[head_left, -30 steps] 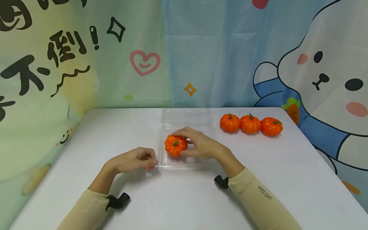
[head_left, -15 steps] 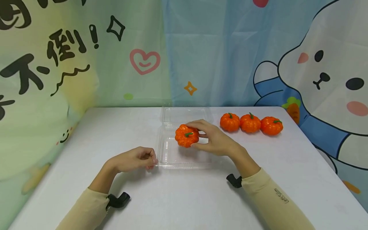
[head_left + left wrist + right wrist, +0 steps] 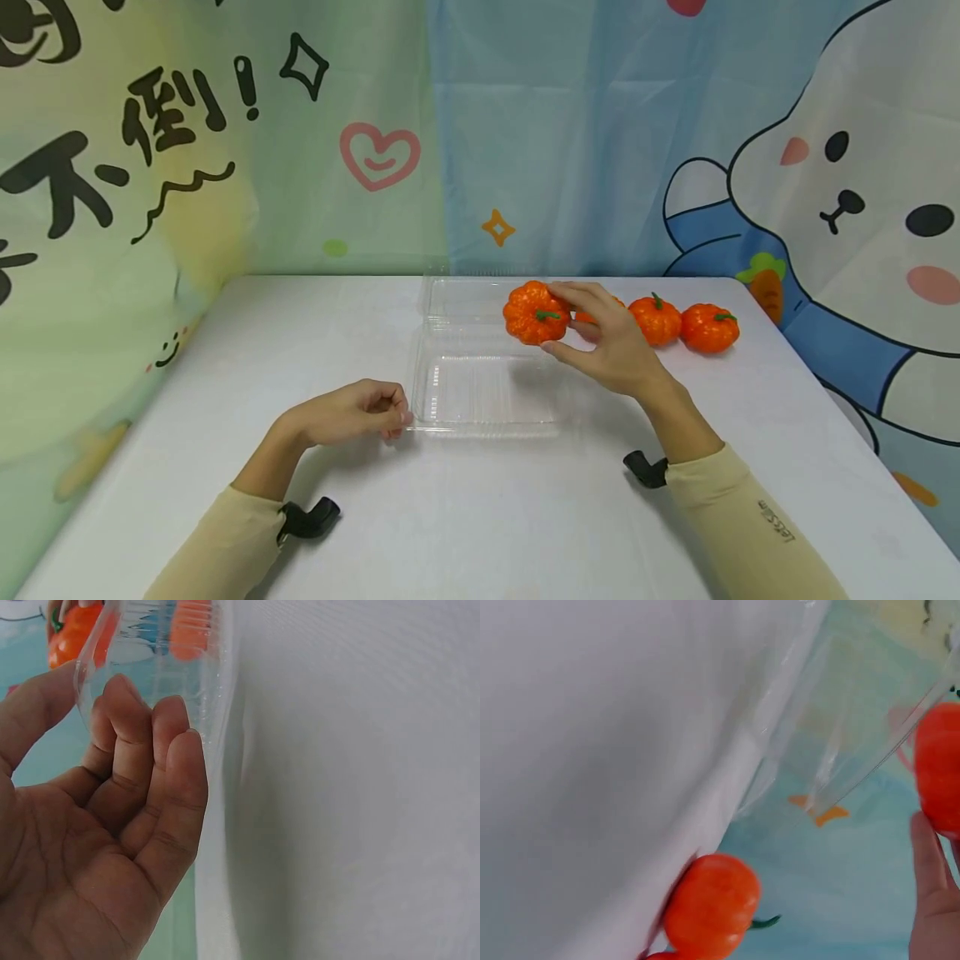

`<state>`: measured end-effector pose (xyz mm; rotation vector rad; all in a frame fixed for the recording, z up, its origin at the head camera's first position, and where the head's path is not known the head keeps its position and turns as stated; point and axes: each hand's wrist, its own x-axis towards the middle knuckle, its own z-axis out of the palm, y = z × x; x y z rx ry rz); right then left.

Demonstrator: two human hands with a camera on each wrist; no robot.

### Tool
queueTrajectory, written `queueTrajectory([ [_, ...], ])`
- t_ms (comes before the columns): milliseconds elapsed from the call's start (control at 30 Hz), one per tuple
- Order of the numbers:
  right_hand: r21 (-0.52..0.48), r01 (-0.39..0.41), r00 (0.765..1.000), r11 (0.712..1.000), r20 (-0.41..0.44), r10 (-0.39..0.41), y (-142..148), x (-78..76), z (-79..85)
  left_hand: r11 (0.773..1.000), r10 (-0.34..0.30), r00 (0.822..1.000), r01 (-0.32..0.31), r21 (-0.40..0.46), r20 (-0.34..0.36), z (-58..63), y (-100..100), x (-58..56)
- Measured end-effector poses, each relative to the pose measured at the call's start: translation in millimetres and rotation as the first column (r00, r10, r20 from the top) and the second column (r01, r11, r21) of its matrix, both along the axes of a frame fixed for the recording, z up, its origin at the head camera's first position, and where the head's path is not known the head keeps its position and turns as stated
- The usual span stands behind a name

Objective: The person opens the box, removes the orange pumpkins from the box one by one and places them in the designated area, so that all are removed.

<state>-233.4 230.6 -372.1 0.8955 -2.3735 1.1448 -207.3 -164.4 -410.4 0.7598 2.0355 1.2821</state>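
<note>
My right hand [image 3: 611, 346] grips a small orange toy pumpkin [image 3: 534, 313] with a green stem, fingers over its top right and thumb below. It is raised over the back right of a clear plastic clamshell box [image 3: 480, 392], which lies with its lid [image 3: 480, 298] folded back. At the box's front left corner, my left hand [image 3: 352, 414] pinches the rim between thumb and fingers. The left wrist view shows that thumb [image 3: 37, 712] on the clear edge. In the right wrist view, fingers [image 3: 928, 862] touch the held pumpkin [image 3: 939, 769], partly cut off by the frame.
Three more pumpkins stand in a row at the back right. The nearest to my right hand is mostly hidden behind it; the middle one [image 3: 655, 322] and the right one [image 3: 709, 328] show well. A printed curtain [image 3: 570, 167] hangs behind the white table [image 3: 480, 517].
My right hand has lifted the pumpkin out of the box's base and carried it up, back and to the right. The left hand stays at the box corner.
</note>
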Motion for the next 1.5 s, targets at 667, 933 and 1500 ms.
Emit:
queueTrajectory([
  [667, -0.033, 0.271, 0.959, 0.962, -0.079, -0.272, 62.7, 5.3, -10.6, 1.000, 0.001, 1.000, -0.001, -0.010, 0.000, 2.6, -0.7, -0.7],
  [933, -0.042, 0.352, 0.930, 0.935, -0.093, -0.355, 87.5, 9.8, -9.1, 1.000, -0.003, 1.000, 0.003, -0.008, 0.011, 0.5, -0.4, -1.2],
  [1500, -0.042, 0.538, 0.843, 0.842, -0.005, -0.538, 156.7, 23.7, -6.5, 1.000, -0.002, 1.000, 0.002, -0.014, 0.005, 1.7, 0.4, -1.6],
])
